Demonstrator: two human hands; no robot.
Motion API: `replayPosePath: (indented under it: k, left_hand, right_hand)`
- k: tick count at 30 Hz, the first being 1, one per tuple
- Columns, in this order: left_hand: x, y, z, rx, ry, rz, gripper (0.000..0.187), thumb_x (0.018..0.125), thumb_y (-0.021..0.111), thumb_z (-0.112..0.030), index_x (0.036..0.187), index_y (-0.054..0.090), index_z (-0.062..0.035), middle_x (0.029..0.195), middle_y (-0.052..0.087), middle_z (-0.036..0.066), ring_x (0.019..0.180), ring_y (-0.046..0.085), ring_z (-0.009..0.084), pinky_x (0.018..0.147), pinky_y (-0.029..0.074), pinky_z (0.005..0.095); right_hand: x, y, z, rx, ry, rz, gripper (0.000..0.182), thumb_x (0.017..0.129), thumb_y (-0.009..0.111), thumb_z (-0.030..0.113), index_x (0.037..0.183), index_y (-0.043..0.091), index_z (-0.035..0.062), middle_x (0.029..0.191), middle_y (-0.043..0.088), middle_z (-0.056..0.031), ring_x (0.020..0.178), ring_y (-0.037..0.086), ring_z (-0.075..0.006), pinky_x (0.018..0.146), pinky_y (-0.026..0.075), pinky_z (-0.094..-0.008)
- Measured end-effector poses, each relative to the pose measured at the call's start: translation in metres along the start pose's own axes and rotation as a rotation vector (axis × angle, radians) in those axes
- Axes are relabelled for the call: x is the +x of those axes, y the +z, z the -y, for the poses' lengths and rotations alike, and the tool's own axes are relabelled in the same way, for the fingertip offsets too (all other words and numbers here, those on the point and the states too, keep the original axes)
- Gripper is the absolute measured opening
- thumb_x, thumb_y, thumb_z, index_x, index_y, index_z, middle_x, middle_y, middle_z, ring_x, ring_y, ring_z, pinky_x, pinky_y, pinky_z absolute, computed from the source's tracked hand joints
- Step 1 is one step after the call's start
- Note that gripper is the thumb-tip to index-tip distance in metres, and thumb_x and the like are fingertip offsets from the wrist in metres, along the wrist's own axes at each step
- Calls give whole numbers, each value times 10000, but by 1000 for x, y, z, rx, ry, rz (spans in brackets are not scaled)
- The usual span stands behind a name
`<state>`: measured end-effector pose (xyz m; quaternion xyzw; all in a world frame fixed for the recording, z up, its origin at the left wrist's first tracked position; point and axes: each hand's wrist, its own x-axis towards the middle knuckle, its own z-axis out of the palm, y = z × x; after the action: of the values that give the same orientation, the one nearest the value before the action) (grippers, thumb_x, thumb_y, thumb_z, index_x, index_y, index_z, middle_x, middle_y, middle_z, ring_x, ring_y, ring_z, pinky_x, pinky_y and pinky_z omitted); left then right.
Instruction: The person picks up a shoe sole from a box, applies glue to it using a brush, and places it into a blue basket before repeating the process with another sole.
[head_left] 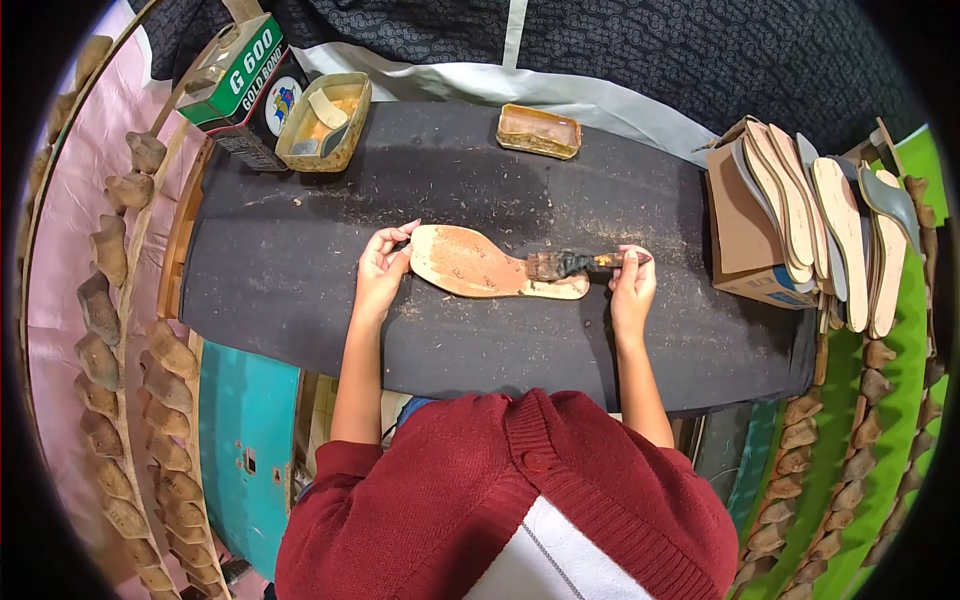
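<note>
My left hand [382, 262] pinches the wide toe end of a tan shoe sole [455, 262], keeping it level above the dark table. Brownish coating covers much of its upper face, with paler bare patches along the rim. In my right hand [632, 275] is a paintbrush [572, 264], its handle gripped between thumb and fingers. The dark, worn bristles lie against the narrow heel part of the sole. Part of the brush handle is hidden by my fingers.
Dark cloth with scattered shavings covers the table [480, 345]. At the back stand a G 600 can [245, 95], a tub with scrapers [325, 125] and a small tray [539, 132]. A cardboard box [745, 225] of insoles [840, 235] stands right. Racks of shoe lasts [100, 310] flank both sides.
</note>
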<state>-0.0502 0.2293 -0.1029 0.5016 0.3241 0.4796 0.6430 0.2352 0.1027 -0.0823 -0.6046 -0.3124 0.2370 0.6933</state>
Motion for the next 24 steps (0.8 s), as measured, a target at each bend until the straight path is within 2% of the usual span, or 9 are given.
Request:
replayPosePath:
  k: [11, 18, 19, 20, 22, 24]
  left_hand:
    - [0, 2, -2, 7, 9, -9, 123, 817, 459, 30, 925, 438, -24, 1184, 467, 156, 831, 532, 77, 743, 428, 208]
    - [0, 3, -1, -19, 12, -4, 127, 817, 451, 33, 932, 434, -18, 1192, 459, 162, 860, 538, 91, 763, 430, 224]
    - [0, 2, -2, -8, 8, -4, 128, 817, 450, 33, 933, 433, -19, 1193, 458, 162, 855, 538, 89, 763, 430, 225]
    - [-1, 2, -2, 2, 4, -6, 128, 818, 449, 34, 933, 432, -20, 1193, 458, 162, 850, 538, 87, 764, 431, 225]
    - [-1, 3, -3, -1, 5, -3, 128, 818, 448, 35, 933, 433, -20, 1193, 458, 162, 846, 538, 84, 761, 432, 225]
    - [-2, 3, -3, -2, 5, -1, 129, 818, 448, 35, 933, 433, -21, 1193, 458, 162, 842, 538, 82, 758, 433, 224]
  right_hand:
    - [6, -20, 25, -137, -99, -121, 128, 897, 414, 156, 901, 490, 52, 647, 384, 61, 504, 295, 1, 430, 230, -161]
    - [-7, 11, 15, -10, -51, -30, 120, 897, 420, 160, 903, 489, 62, 723, 457, 47, 526, 333, 1, 445, 277, -146]
    - [-8, 15, 14, -34, -68, -30, 119, 892, 433, 174, 890, 501, 76, 650, 405, 61, 518, 338, -1, 437, 281, -147]
    - [-8, 13, 13, -36, -68, -31, 119, 892, 433, 174, 890, 501, 76, 650, 405, 61, 518, 338, -1, 437, 281, -147]
    - [-7, 5, 10, -60, -31, -4, 128, 897, 422, 164, 914, 486, 55, 799, 498, 26, 592, 378, -6, 495, 321, -154]
    - [-5, -10, 10, -128, -78, -45, 132, 894, 421, 144, 903, 488, 30, 804, 501, 4, 690, 431, -45, 600, 366, -180]
